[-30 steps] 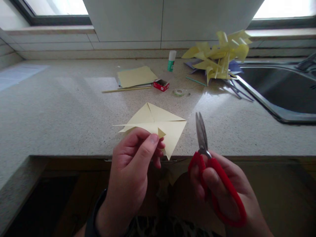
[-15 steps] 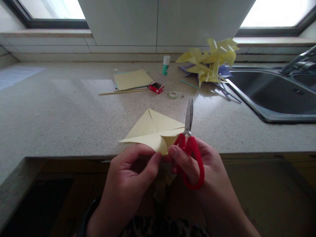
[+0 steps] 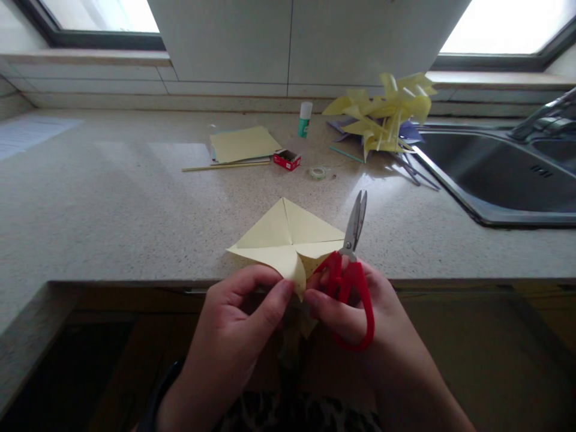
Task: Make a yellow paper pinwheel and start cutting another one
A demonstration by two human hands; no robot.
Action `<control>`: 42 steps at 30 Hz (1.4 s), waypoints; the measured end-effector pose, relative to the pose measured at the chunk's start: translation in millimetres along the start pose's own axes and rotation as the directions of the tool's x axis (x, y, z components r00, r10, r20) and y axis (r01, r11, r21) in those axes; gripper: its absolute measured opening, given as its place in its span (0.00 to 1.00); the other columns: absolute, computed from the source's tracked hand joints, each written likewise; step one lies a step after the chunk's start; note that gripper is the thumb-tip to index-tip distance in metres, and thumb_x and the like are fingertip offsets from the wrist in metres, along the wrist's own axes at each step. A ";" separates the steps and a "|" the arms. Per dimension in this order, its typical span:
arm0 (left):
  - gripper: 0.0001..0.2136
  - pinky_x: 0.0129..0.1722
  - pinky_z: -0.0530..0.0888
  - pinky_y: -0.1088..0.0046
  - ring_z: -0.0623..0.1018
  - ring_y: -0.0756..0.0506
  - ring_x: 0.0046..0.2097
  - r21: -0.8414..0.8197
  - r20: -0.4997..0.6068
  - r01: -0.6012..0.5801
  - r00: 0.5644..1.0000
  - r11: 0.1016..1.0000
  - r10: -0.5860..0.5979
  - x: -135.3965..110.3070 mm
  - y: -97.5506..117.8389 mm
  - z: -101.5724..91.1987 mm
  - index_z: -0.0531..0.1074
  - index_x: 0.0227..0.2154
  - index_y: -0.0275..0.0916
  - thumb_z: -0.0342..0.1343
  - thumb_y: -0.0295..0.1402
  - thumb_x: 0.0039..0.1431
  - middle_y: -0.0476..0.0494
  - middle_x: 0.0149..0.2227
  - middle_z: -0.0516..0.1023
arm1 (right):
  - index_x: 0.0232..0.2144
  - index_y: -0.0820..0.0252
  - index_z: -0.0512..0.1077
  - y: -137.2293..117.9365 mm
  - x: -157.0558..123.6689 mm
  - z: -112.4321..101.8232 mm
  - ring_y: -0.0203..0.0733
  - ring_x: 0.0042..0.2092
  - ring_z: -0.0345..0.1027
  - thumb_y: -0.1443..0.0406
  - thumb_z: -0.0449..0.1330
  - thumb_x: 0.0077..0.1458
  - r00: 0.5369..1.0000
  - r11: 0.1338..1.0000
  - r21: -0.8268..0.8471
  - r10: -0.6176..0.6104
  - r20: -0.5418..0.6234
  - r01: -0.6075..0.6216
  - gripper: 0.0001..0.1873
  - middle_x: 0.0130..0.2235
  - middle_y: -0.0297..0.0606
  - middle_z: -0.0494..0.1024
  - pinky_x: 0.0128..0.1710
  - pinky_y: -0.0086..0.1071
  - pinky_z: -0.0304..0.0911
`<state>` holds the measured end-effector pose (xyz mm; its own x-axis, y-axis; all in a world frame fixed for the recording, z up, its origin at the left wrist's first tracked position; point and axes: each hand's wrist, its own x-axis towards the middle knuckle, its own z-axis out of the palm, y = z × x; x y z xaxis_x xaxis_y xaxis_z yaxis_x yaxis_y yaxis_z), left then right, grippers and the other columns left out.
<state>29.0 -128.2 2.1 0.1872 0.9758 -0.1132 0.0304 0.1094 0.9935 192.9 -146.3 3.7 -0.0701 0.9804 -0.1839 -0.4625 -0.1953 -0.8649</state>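
Observation:
A pale yellow square of paper (image 3: pixel 288 231), slit in from its corners, lies at the counter's front edge with one corner toward the back. My left hand (image 3: pixel 245 315) pinches its near left part between thumb and finger, and the paper curls up there. Hooked over my right hand (image 3: pixel 360 312) is a pair of red-handled scissors (image 3: pixel 355 240), blades nearly together and pointing away from me. The right thumb and fingertips sit close beside the paper's near corner; whether they grip it I cannot tell.
Behind lie a stack of coloured paper (image 3: pixel 245 144), a thin wooden stick (image 3: pixel 225 167), a small red box (image 3: pixel 287 159), a tape roll (image 3: pixel 317 172) and a glue stick (image 3: pixel 305 120). Yellow paper pinwheels (image 3: pixel 387 111) are heaped near the steel sink (image 3: pixel 495 174) at right.
The near paper corner between my hands has come into view, pointing down toward me. The scissors have tilted to the right and dropped slightly with my right hand.

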 end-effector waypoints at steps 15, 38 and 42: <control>0.11 0.26 0.70 0.81 0.73 0.51 0.27 -0.022 0.078 0.133 0.988 0.991 -0.131 -5.7 -3.0 -1.3 0.77 0.28 0.37 0.64 0.40 0.60 0.48 0.26 0.77 | 0.33 0.58 0.74 11.1 -7.3 -1.8 0.30 0.28 0.67 0.67 0.73 0.49 0.998 0.990 -0.136 -0.041 -0.052 0.034 0.11 0.28 0.28 0.75 0.30 0.22 0.66; 0.13 0.48 0.74 0.68 0.80 0.43 0.44 -0.079 0.238 0.224 0.951 0.971 -0.200 -14.3 -18.5 -19.6 0.76 0.46 0.39 0.64 0.26 0.58 0.40 0.46 0.83 | 0.32 0.60 0.75 35.7 -20.1 -11.7 0.34 0.28 0.70 0.59 0.76 0.45 0.859 0.971 -0.238 -0.145 -0.491 0.028 0.17 0.30 0.33 0.79 0.29 0.26 0.68; 0.09 0.38 0.74 0.72 0.79 0.45 0.40 -0.069 0.194 0.262 0.950 0.963 -0.244 -12.7 -15.7 -25.6 0.77 0.42 0.37 0.64 0.31 0.58 0.40 0.41 0.83 | 0.33 0.59 0.75 42.0 -20.6 -7.5 0.35 0.29 0.71 0.59 0.76 0.45 0.842 0.978 -0.204 -0.150 -0.517 0.049 0.17 0.30 0.33 0.80 0.29 0.26 0.68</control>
<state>1.0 -137.4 -11.8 0.3608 0.8636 -0.3522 0.0110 0.3737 0.9275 181.5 -174.8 -32.3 0.4678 0.8427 -0.2667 -0.2751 -0.1479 -0.9500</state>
